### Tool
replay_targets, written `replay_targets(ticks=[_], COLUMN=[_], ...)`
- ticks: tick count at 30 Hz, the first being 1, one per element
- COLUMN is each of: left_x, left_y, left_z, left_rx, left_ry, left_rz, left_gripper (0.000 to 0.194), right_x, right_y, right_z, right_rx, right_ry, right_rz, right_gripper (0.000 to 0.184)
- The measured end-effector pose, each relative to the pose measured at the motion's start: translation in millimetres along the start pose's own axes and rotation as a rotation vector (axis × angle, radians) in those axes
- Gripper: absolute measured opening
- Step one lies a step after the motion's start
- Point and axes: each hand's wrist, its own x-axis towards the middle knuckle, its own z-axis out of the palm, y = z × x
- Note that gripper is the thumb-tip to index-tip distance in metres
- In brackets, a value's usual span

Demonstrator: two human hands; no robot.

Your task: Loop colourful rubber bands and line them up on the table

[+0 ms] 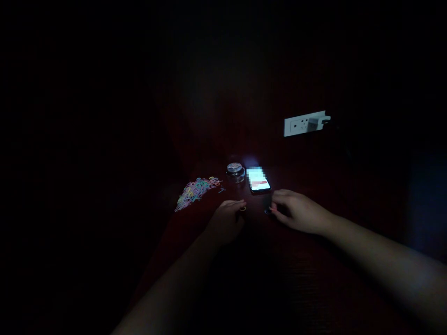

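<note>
A dark reddish-brown counter (282, 260) was dimly lit, its edges mostly lost in shadow. Over it were extended two bare forearms. The right hand (300, 211) was held just in front of the phone, toward its right, with fingers curled together and clamped at the tips on a small pinkish elastic band (271, 209). The left hand (226, 221) was held low, nearer the pile; its fingers were partly hidden in shadow, and whether they were closed on anything could not be told.

A loose pile of tiny pastel elastic bands (197, 191), in pink, lilac, green and yellow, was spread on the left side, a few stray pieces being scattered at its right end. A white rectangular wall socket plate (296, 125) was fixed beyond, to the right, with a plug inserted. A dark-edged phone with a brightly lit screen (259, 179) was laid flat, and just beside it, on the left, was set a small round clear jar with a pale patterned lid (235, 173).

A thin yellow ring-shaped band (243, 209) was seen at the left fingertips; a small pale ring (267, 211) was seen beside the right ones.
</note>
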Motion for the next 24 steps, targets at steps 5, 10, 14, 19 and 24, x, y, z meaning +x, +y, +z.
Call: replay_targets(ticks=[5, 10, 14, 19, 24], left_x=[-1.3, -1.4, -2.2, -2.9, -2.6], left_y=[2.7, 4.9, 5.3, 8.6, 11.7], left_z=[-2.3, -3.1, -2.5, -3.4, -3.5], left_rx=[0.045, 0.025, -0.008, -0.010, 0.006], left_ry=[-0.134, -0.141, -0.099, -0.056, -0.038], left_rz=[-0.035, -0.061, -0.017, -0.004, -0.028], left_gripper=[0.057, 0.054, 0.053, 0.043, 0.038], right_x=[-1.6, -0.6, 1.2, 2.0, -0.1], right_y=[0.2, 3.7, 2.6, 4.7, 5.3], right_z=[6.0, 9.5, 7.1, 5.0, 7.3], right_rx=[0.045, 0.066, 0.086, 0.103, 0.142], right_ry=[-0.071, -0.043, -0.003, 0.031, -0.017], right_rz=[-0.033, -0.009, 0.011, 0.028, 0.011], right_gripper=[0.009, 0.010, 0.008, 0.008, 0.007])
